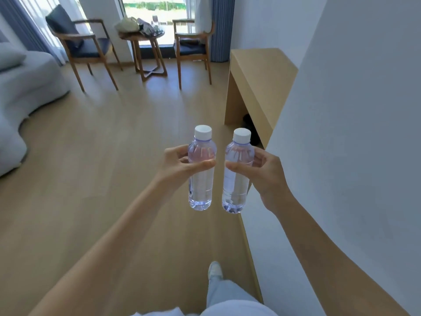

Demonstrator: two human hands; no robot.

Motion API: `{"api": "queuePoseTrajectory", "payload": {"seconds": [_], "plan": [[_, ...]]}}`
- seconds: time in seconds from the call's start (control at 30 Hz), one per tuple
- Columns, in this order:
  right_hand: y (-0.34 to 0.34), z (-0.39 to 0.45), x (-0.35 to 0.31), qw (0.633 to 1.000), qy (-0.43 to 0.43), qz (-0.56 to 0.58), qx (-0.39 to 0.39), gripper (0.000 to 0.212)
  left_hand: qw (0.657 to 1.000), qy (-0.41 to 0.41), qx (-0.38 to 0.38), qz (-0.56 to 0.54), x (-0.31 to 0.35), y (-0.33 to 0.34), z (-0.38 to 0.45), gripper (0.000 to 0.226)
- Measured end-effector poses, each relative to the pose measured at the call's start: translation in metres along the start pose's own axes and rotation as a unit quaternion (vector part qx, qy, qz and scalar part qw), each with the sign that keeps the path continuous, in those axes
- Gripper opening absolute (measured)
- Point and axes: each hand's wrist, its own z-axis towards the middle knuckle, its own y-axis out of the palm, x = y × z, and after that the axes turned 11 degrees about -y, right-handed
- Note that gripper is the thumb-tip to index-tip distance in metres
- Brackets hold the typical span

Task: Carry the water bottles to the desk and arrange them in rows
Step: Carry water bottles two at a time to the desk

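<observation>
Each of the hands held one upright water bottle: left hand [180, 165], left bottle [201, 169]; right hand [266, 176], right bottle [237, 174]. The wooden counter [257, 71] stood ahead, nearer the right hand.

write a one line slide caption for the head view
Left hand and right hand each carry an upright capped water bottle toward the wooden desk.
</observation>
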Motion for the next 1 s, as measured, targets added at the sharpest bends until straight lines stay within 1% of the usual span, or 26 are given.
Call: {"api": "queuePoseTrajectory", "payload": {"seconds": [0.13, 0.33, 0.43, 0.53, 0.7, 0.8, 0.9, 1.0], "plan": [[-0.002, 0.113, 0.014, 1.000, -0.008, -0.008, 0.008, 0.030, 1.000, 0.001, -0.012, -0.011, 0.036, -0.010, 0.109, 0.032], [0.005, 0.261, 0.048, 0.999, -0.005, -0.003, 0.038, 0.032, 0.999, 0.008, -0.041, -0.008, 0.068, -0.030, 0.261, 0.031], [0.012, 0.341, 0.074, 0.998, -0.006, -0.011, 0.067, 0.037, 0.998, 0.000, -0.065, -0.004, 0.078, -0.043, 0.353, 0.031], [0.021, 0.419, 0.094, 0.995, 0.000, -0.022, 0.099, 0.038, 0.996, -0.005, -0.091, 0.013, 0.093, -0.057, 0.443, 0.029], [0.028, 0.540, 0.107, 0.989, 0.014, -0.032, 0.146, 0.037, 0.989, -0.011, -0.140, 0.053, 0.133, -0.075, 0.585, 0.028], [0.023, 0.606, 0.116, 0.979, 0.014, -0.035, 0.199, 0.032, 0.984, -0.011, -0.170, 0.060, 0.154, -0.074, 0.667, 0.033], [0.014, 0.667, 0.131, 0.971, 0.021, -0.037, 0.234, 0.027, 0.979, -0.013, -0.192, 0.069, 0.168, -0.062, 0.745, 0.036], [-0.001, 0.730, 0.149, 0.965, 0.026, -0.051, 0.256, 0.028, 0.972, -0.006, -0.218, 0.088, 0.181, -0.043, 0.824, 0.044]]}}
